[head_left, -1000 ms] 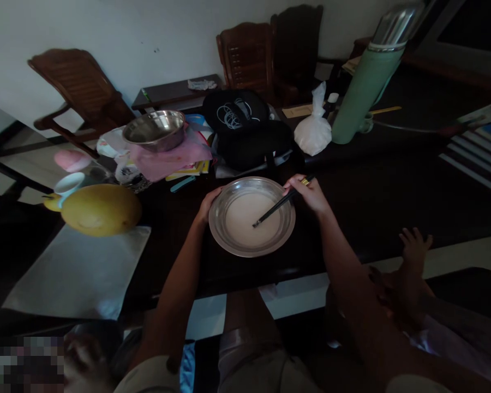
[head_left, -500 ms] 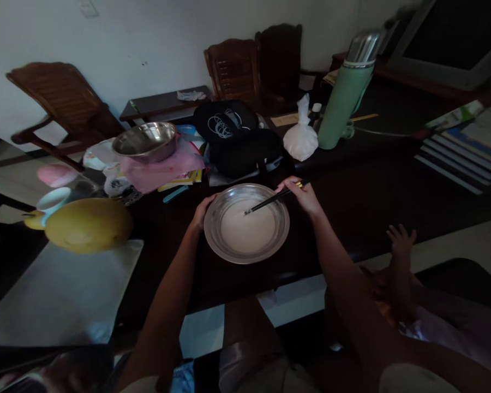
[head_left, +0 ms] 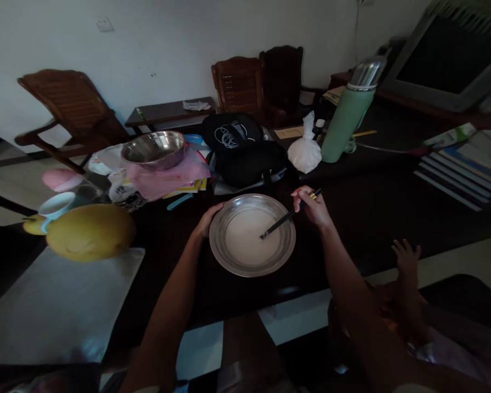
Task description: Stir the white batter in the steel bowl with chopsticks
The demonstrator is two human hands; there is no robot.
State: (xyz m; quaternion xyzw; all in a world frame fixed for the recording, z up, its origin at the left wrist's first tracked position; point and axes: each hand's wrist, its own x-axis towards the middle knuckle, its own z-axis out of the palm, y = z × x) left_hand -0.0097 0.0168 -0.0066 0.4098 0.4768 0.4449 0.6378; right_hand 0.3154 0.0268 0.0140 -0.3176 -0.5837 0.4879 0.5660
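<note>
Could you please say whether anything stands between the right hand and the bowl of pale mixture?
Nothing visible blocks the way: only the black chopsticks that the right hand holds span the gap, reaching over the right rim of the bowl to the pale mixture.

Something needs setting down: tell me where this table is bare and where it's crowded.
The widest bare tabletop lies right of the right hand, between the green flask, the book stack and the near edge. Narrower: between the near bowl and that edge. Crowded: beyond that bowl, around the black case, and left, around the yellow fruit.
</note>
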